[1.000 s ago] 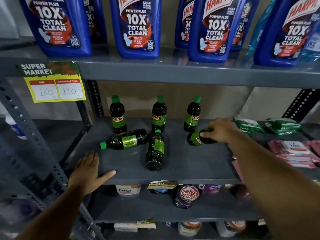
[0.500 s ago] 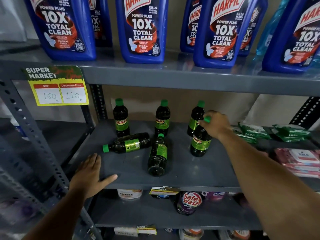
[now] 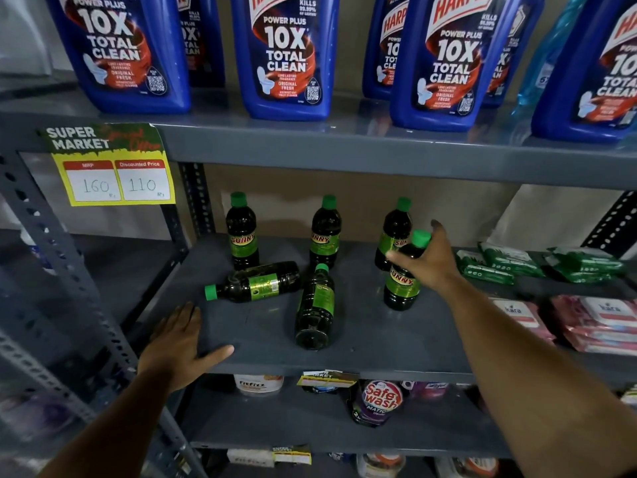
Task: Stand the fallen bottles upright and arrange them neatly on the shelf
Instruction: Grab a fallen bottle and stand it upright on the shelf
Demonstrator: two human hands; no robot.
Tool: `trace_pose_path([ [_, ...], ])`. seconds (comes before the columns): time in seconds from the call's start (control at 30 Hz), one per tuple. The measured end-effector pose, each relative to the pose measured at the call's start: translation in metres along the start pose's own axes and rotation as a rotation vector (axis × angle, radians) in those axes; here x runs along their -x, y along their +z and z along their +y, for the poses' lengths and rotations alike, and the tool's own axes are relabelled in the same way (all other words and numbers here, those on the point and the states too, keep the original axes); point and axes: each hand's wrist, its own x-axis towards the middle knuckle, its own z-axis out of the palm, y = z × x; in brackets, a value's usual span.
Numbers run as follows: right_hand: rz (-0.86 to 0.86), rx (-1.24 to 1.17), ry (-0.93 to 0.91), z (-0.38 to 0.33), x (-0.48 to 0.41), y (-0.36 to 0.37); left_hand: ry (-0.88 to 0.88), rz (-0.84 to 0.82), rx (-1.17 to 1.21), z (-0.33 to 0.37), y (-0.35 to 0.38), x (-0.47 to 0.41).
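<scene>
On the grey middle shelf [image 3: 372, 343], three dark green-capped Sunny bottles stand upright at the back: left [image 3: 242, 236], middle [image 3: 325, 236] and right [image 3: 393, 232]. A fourth bottle [image 3: 401, 288] stands upright just in front of the right one. My right hand [image 3: 431, 267] is at its neck with fingers spread, thumb across its shoulder. Two bottles lie fallen: one [image 3: 262, 284] on its side with its cap to the left, the other [image 3: 315, 305] with its base toward me. My left hand [image 3: 175, 339] rests flat on the shelf's front left edge.
Large blue Harpic bottles [image 3: 286, 53] line the shelf above, whose edge carries a yellow price tag [image 3: 113, 167]. Green packets [image 3: 510, 263] and pink packs [image 3: 593, 322] lie at the right of the middle shelf. A Safewash pouch [image 3: 379, 401] sits on the shelf below.
My right hand lifted the fallen right bottle, stood it upright in front of the back right bottle, and has now spread its fingers. My left hand has stayed put.
</scene>
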Motion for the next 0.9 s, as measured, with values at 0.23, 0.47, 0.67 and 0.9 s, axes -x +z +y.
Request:
trace_pose_path([
  [0.23,0.116,-0.13,0.182,0.038,0.021,0.035,-0.008,-0.031,0.021,-0.003,0.004,-0.002],
  [0.47,-0.022,-0.231,0.151,0.05,0.015,0.027,-0.001,-0.044,0.014,-0.004,0.004,-0.002],
  [0.67,-0.011,-0.21,0.025,0.053,0.025,0.035,0.003,-0.07,0.036,-0.003,0.0,-0.001],
  [0.9,0.011,-0.053,0.133,0.069,0.032,0.039,-0.001,-0.091,0.018,-0.001,-0.002,-0.001],
])
